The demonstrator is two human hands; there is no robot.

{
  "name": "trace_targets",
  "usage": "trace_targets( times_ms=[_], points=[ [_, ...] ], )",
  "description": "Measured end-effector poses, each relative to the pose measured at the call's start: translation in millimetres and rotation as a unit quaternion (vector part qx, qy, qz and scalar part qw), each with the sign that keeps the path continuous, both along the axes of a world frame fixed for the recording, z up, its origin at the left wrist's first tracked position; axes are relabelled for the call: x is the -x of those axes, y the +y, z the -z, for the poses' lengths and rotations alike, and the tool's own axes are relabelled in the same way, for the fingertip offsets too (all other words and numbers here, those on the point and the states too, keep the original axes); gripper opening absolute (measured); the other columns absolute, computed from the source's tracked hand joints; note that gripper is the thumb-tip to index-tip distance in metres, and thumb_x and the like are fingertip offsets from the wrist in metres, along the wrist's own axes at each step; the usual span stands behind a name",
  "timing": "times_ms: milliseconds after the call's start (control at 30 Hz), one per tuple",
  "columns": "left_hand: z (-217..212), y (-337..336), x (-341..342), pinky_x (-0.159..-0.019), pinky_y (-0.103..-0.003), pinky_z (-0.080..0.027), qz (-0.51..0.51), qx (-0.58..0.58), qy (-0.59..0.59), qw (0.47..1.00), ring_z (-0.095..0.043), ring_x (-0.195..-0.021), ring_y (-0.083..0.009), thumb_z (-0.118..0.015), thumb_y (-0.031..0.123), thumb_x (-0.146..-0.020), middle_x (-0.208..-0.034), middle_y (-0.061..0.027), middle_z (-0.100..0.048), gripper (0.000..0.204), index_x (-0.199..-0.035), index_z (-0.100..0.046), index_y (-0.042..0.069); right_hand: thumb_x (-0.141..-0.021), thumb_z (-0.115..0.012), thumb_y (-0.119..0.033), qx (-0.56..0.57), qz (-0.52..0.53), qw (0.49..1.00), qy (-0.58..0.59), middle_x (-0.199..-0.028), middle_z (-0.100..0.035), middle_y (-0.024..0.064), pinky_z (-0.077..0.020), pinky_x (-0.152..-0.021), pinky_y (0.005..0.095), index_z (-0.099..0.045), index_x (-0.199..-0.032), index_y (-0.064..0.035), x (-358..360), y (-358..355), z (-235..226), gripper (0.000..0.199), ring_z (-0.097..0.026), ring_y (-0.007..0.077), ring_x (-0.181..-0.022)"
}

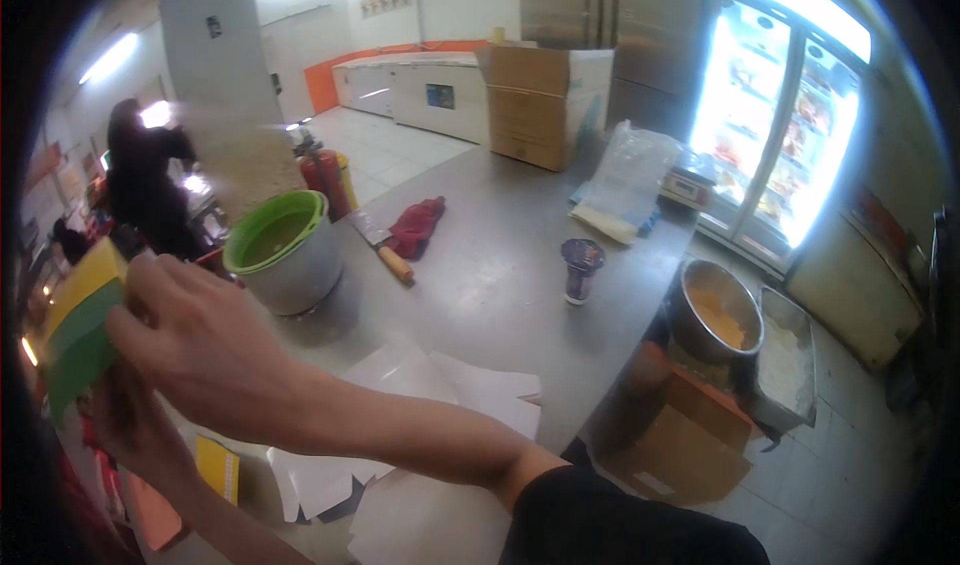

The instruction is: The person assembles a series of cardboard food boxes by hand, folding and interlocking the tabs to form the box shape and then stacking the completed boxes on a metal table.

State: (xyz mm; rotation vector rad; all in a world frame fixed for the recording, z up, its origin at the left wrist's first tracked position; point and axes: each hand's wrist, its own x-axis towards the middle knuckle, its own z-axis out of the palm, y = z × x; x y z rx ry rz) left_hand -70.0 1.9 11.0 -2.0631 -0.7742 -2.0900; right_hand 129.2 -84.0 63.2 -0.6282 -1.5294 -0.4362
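At the far left, both hands are at a small yellow-and-green cardboard piece (85, 315), perhaps a box being handled; its far side is cut off by the dark rim. My right hand (205, 340) reaches across from the lower right, its fingers curled closed on the piece's edge. Below it, my left hand (130, 420) is closed against the lower part, with its fingertips hidden. Flat white cardboard blanks (440, 390) lie spread on the metal table (440, 295) under my right forearm. A yellow card piece (217, 470) rests beside my left forearm.
On the table stand a white bucket with a green rim (290, 265), a wooden-handled cleaver (385, 245), a red cloth (415, 227), a purple cup (580, 270), a plastic bag (630, 180), a scale (688, 180) and a cardboard box (530, 105). A metal bowl (685, 300) stands off its right edge.
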Motion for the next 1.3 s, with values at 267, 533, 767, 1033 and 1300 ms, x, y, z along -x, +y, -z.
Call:
trace_targets(
  times_ms=[267,533,767,1033,1300],
  points=[
    [-10.5,-14.7,-34.3,-0.087,-0.030,-0.060,0.144,0.123,-0.156,0.969,-0.069,-0.098,-0.0158,-0.065,0.003,-0.100,-0.115,-0.0110,-0.071,0.026,-0.123,-0.068,-0.007,-0.084,-0.074,-0.002,0.079,-0.148,0.986,0.012,-0.092,-0.063,0.0147,-0.0510,-0.072,0.0431,-0.073,-0.091,0.0014,-26.2,-8.3,-9.2,0.008,-0.066,0.0331,-0.078],
    [-11.0,-20.6,-40.1,-0.094,-0.035,-0.060,0.165,0.123,-0.122,0.971,-0.069,-0.105,-0.0202,-0.065,-0.007,-0.094,-0.118,-0.0147,-0.070,0.034,-0.129,-0.066,-0.007,-0.085,-0.076,-0.002,0.125,-0.179,0.976,0.012,-0.094,-0.064,0.0125,-0.0505,-0.073,0.0409,-0.075,-0.095,0.0008,-28.9,-9.5,-12.5,0.010,-0.065,0.0305,-0.079],
    [-2.7,-5.9,-20.1,-0.085,-0.030,-0.055,0.308,0.110,-0.227,0.917,-0.067,-0.099,-0.0182,-0.067,-0.005,-0.094,-0.112,-0.0113,-0.070,0.028,-0.122,-0.066,-0.009,-0.084,-0.076,-0.002,0.024,-0.155,0.988,0.006,-0.093,-0.062,0.0108,-0.0489,-0.072,0.0397,-0.070,-0.091,0.0004,-14.1,0.2,-7.4,0.010,-0.063,0.0296,-0.080],
    [2.3,-3.7,-22.2,-0.087,-0.031,-0.056,0.282,0.095,-0.226,0.928,-0.067,-0.100,-0.0182,-0.070,0.000,-0.095,-0.113,-0.0111,-0.069,0.024,-0.118,-0.066,-0.007,-0.084,-0.075,-0.002,0.000,-0.153,0.988,0.023,-0.093,-0.061,0.0095,-0.0483,-0.074,0.0395,-0.070,-0.093,-0.0022,-3.7,5.1,-2.9,0.011,-0.063,0.0285,-0.081],
    [0.1,0.5,-18.6,-0.095,-0.028,-0.056,0.291,0.122,-0.259,0.913,-0.068,-0.102,-0.0181,-0.069,0.001,-0.097,-0.114,-0.0121,-0.069,0.023,-0.117,-0.063,-0.008,-0.086,-0.072,-0.004,0.024,-0.099,0.994,-0.027,-0.094,-0.063,0.0088,-0.0476,-0.082,0.0404,-0.071,-0.094,-0.0025,-2.1,-2.3,0.3,0.008,-0.063,0.0279,-0.083]
  ],
)
